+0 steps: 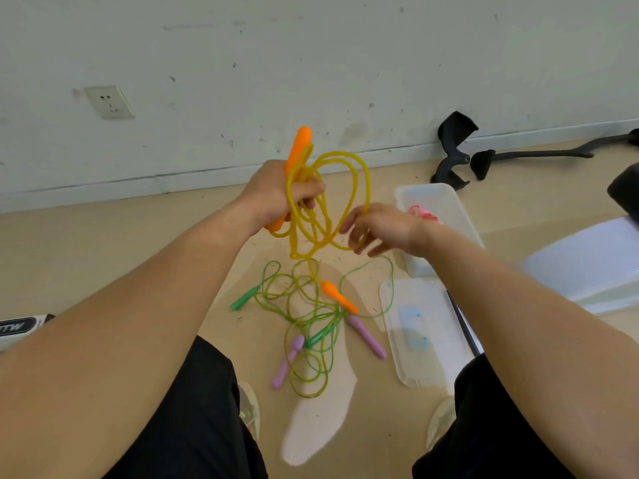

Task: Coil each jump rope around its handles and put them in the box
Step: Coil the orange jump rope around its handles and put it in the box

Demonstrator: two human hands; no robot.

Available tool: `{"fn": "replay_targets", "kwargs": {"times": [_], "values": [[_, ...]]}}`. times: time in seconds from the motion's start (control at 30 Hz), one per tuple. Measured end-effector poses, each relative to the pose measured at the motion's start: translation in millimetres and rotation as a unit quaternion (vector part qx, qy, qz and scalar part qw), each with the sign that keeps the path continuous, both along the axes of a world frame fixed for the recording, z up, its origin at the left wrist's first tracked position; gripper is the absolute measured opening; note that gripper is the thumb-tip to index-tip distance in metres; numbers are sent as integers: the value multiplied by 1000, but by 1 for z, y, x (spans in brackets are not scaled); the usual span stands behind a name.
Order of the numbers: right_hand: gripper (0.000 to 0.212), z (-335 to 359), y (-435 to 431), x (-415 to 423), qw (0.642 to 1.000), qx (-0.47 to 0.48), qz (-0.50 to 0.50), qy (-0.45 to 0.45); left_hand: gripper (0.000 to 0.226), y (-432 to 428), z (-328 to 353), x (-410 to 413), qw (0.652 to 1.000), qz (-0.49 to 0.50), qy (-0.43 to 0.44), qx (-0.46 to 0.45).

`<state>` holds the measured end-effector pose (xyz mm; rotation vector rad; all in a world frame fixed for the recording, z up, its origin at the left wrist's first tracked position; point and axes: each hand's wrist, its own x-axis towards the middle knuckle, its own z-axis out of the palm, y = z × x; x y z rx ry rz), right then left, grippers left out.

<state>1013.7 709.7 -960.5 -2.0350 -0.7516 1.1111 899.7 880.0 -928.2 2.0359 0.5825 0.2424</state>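
Black trouser knees fill the lowest corners. Between them on the floor [214,257] lies a tangle of green rope [311,299], with purple handles [288,361] mixed in, no hand on it. A clear lid [422,333] lies lower right.

Just above the tangle the free orange handle [339,297] hangs at the end of the yellow cord [333,153].

Mid-frame, the left hand [276,191] is clamped on the other orange handle [301,143], upright, with several yellow loops gathered against it. The right hand [383,229] has its fingers loose and spread, reaching into the outer loop. It is blurred and no firm grip shows.

Beyond it, right of centre, is the clear box [446,198], with a pink rope [423,214] inside.

Judged step: coiling the yellow rope, partway. The next move calls for taking up slack, winding it round the handle and lifting the hanging handle clear of the green tangle.
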Motion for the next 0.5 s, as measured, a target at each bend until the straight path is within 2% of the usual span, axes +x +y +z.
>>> {"fn": "replay_targets", "kwargs": {"times": [0.07, 0.13, 0.23, 0.3, 0.37, 0.5], "values": [[18, -6, 7, -2, 994, -67, 16, -87, 26, 8, -7, -2, 985, -37, 96, 137], [21, -8, 8, 2, 977, -126, 22, -171, 48, 10, -14, -5, 955, -60, 205, 204], [22, -7, 0, 8, 942, -198, 19, -271, 56, 10, -17, -9, 904, -80, 300, 294], [22, -6, -5, 10, 931, -221, 15, -289, 61, 12, -16, -12, 902, -73, 312, 290], [24, -8, -8, 12, 935, -220, 7, -276, 61, 14, -15, -14, 916, -77, 309, 243], [27, -15, -11, 13, 945, -183, -7, -271, 38, 11, -16, -11, 960, -58, 248, 115]]}}
